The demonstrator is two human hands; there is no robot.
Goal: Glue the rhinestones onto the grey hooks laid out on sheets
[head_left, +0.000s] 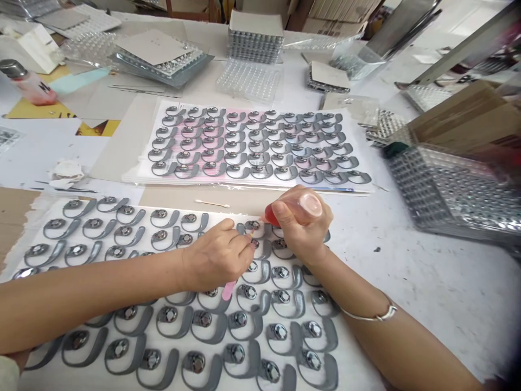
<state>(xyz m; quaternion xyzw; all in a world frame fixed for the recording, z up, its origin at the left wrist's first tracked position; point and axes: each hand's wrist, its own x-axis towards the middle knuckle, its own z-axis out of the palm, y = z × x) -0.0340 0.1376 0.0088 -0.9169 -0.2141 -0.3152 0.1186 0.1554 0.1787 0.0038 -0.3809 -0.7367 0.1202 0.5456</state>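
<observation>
Through the head view I have both grips at work, close together over the near white sheet (352,358). Left grip (222,255): fingers pinched on a slim pink-ended stick (229,290). The pink end pokes out below the knuckles; a pale yellowish tip shows past the fingertips. The fingers cover the middle, so I take both ends to be one tool, though I can't be certain.

Right grip (303,228): closed around a small squeeze bottle (301,205) of red liquid, tipped with its nozzle toward the left grip and its base up and away. A silver bangle (370,316) circles the wrist behind it.

Between the two grips, at nozzle and tip, sits one gray curved piece (253,225) with a round faceted head; contact I can't tell. Matching pieces (242,320) stand in rows around, below and left of the left grip.

Just beyond the left grip, a cotton swab (212,203) lies flat on the tabletop (431,282). Farther past both grips, a second sheet (140,169) carries more of the same rows. Beyond that, a stack of trays (255,43); well right of the right grip, a cardboard box (456,117).
</observation>
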